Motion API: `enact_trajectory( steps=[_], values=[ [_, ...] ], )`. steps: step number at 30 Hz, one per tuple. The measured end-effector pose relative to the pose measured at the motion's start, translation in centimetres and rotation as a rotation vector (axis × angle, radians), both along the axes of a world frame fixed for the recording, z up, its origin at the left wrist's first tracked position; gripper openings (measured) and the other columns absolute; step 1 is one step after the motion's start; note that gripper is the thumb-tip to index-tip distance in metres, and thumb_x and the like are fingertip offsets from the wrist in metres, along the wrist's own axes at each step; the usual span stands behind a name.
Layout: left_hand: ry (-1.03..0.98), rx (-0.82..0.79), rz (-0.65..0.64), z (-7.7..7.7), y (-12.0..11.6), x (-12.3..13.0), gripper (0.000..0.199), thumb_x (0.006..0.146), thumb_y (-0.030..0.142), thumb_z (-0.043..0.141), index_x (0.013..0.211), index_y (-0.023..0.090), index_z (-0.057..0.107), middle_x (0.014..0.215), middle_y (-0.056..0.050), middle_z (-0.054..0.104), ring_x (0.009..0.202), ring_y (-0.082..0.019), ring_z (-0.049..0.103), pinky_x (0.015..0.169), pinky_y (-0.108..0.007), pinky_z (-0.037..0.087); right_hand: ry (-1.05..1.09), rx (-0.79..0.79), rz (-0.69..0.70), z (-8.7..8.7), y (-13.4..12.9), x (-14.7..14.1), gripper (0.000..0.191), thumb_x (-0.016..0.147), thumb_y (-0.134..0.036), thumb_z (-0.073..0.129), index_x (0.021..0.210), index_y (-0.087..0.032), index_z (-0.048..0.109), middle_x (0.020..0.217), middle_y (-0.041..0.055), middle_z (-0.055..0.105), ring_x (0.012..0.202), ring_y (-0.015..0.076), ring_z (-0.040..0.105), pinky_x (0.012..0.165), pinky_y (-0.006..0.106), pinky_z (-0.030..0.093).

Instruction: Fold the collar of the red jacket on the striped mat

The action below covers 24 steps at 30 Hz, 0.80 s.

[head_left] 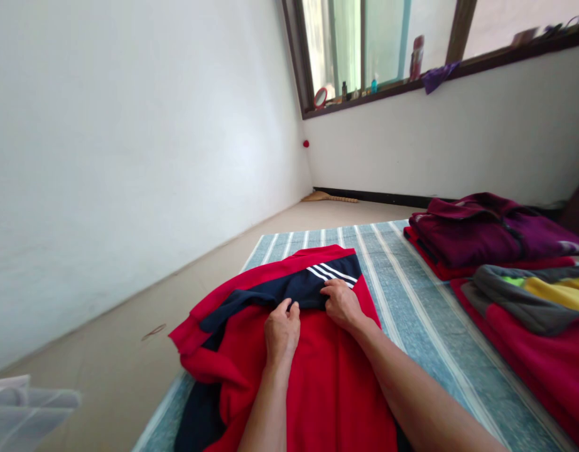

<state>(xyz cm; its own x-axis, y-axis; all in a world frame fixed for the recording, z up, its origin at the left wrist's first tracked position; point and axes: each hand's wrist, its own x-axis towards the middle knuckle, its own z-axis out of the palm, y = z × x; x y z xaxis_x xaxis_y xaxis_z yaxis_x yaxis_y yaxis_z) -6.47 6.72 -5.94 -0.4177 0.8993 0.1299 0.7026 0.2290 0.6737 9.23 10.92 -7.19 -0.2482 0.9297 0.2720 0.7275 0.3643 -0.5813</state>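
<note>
A red garment (327,383) with a navy panel and white stripes lies spread on a blue-and-white striped mat (412,314). My left hand (281,331) pinches the edge of the navy fabric near the garment's middle. My right hand (342,303) presses on the same navy panel just beside the white stripes. Both forearms reach in from the bottom of the view over the red cloth.
Folded maroon and purple clothes (487,235) are stacked at the right, with a grey, yellow and red pile (539,307) in front. A white wall is at the left, bare floor (129,339) beside the mat, a window sill with bottles (374,85) beyond.
</note>
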Motion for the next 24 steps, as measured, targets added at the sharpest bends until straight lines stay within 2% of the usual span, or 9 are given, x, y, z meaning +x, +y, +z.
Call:
enact_trajectory(
  steps=[3, 7, 11, 13, 15, 18, 21, 24],
  values=[
    [-0.040, 0.003, 0.008, 0.0, 0.2, -0.1, 0.035, 0.086, 0.033, 0.052, 0.112, 0.014, 0.066, 0.079, -0.008, 0.071, 0.069, -0.017, 0.068, 0.062, -0.024, 0.051, -0.005, 0.010, 0.013, 0.2, -0.1, -0.1, 0.036, 0.072, -0.007, 0.046, 0.096, -0.016, 0.072, 0.114, 0.0095, 0.063, 0.110, 0.0202, 0.053, 0.095, 0.025, 0.039],
    [-0.137, -0.083, 0.021, 0.5, 0.7, -0.1, 0.038, 0.087, 0.031, 0.050, 0.118, 0.012, 0.061, 0.072, -0.006, 0.070, 0.050, -0.013, 0.063, 0.051, -0.022, 0.049, -0.006, 0.023, 0.038, 0.3, -0.2, -0.2, 0.036, 0.073, -0.007, 0.045, 0.095, -0.017, 0.072, 0.108, 0.0087, 0.064, 0.107, 0.0193, 0.054, 0.094, 0.025, 0.038],
    [-0.026, -0.227, 0.027, 1.7, 1.2, 0.0, 0.044, 0.086, 0.034, 0.050, 0.124, 0.012, 0.057, 0.065, -0.005, 0.069, 0.044, -0.014, 0.061, 0.049, -0.023, 0.048, 0.000, 0.018, 0.037, 0.3, -0.3, -0.2, 0.035, 0.074, -0.007, 0.044, 0.092, -0.017, 0.072, 0.107, 0.0090, 0.064, 0.107, 0.0194, 0.053, 0.092, 0.025, 0.038],
    [0.099, -0.301, 0.023, 2.4, 1.2, 0.2, 0.044, 0.083, 0.032, 0.054, 0.123, 0.014, 0.057, 0.071, -0.007, 0.071, 0.053, -0.017, 0.066, 0.054, -0.025, 0.050, 0.003, 0.013, 0.041, 0.3, -0.2, -0.2, 0.034, 0.073, -0.008, 0.045, 0.091, -0.018, 0.072, 0.105, 0.0083, 0.064, 0.106, 0.0192, 0.053, 0.091, 0.024, 0.038],
    [0.252, -0.350, 0.028, 3.3, 1.2, 0.6, 0.043, 0.079, 0.030, 0.056, 0.121, 0.018, 0.059, 0.087, -0.010, 0.073, 0.073, -0.023, 0.070, 0.063, -0.028, 0.051, 0.005, 0.011, 0.042, 0.3, -0.2, -0.2, 0.033, 0.073, -0.008, 0.045, 0.090, -0.018, 0.072, 0.103, 0.0075, 0.064, 0.105, 0.0191, 0.053, 0.091, 0.024, 0.038],
    [0.459, -0.409, 0.016, 4.9, 0.8, 1.8, 0.035, 0.078, 0.026, 0.055, 0.111, 0.020, 0.065, 0.105, -0.014, 0.069, 0.097, -0.031, 0.066, 0.073, -0.036, 0.051, 0.008, 0.006, 0.037, 0.2, -0.1, -0.2, 0.032, 0.073, -0.008, 0.045, 0.087, -0.018, 0.071, 0.102, 0.0074, 0.064, 0.104, 0.0191, 0.053, 0.090, 0.024, 0.038],
    [0.602, -0.395, 0.002, 6.2, 0.6, 3.6, 0.028, 0.081, 0.021, 0.051, 0.104, 0.019, 0.065, 0.101, -0.015, 0.069, 0.095, -0.031, 0.066, 0.076, -0.037, 0.050, 0.009, 0.002, 0.033, 0.2, 0.0, -0.3, 0.030, 0.073, -0.008, 0.045, 0.085, -0.018, 0.071, 0.101, 0.0082, 0.064, 0.103, 0.0196, 0.053, 0.089, 0.025, 0.038],
    [0.707, -0.229, -0.098, 6.3, 1.0, 5.2, 0.029, 0.084, 0.021, 0.048, 0.110, 0.019, 0.061, 0.105, -0.013, 0.067, 0.097, -0.026, 0.065, 0.080, -0.035, 0.049, 0.013, 0.003, 0.034, 0.1, 0.0, -0.3, 0.030, 0.073, -0.008, 0.046, 0.087, -0.017, 0.071, 0.103, 0.0085, 0.064, 0.104, 0.0196, 0.053, 0.090, 0.025, 0.038]
  ],
)
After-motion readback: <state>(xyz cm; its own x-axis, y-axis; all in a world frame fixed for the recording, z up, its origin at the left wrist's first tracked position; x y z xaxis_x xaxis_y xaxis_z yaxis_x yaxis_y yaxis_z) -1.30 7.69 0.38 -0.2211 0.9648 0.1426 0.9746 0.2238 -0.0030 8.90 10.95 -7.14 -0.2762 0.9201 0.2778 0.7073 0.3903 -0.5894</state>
